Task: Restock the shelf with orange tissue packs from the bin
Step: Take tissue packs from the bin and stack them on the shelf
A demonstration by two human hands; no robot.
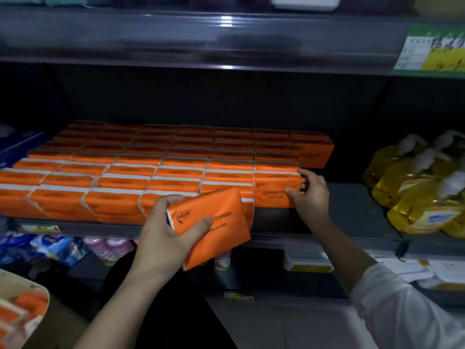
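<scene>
My left hand [167, 229] grips an orange tissue pack [214, 227], tilted, just in front of the shelf's front edge. Rows of orange tissue packs [130, 170] stand packed on the dark shelf [352, 207], filling its left and middle. At the right end of the front row, my right hand [310, 193] holds the end pack [273, 190], thumb on its front face and fingers round its right side. The bin [37, 295] shows at the bottom left with several orange packs inside.
Yellow bottles [417, 187] stand on the same shelf at the right, with bare shelf between them and the packs. Blue packs [17, 144] sit at the far left. Pink bottles [108, 245] and white boxes [307, 263] fill the shelf below. Another shelf hangs overhead.
</scene>
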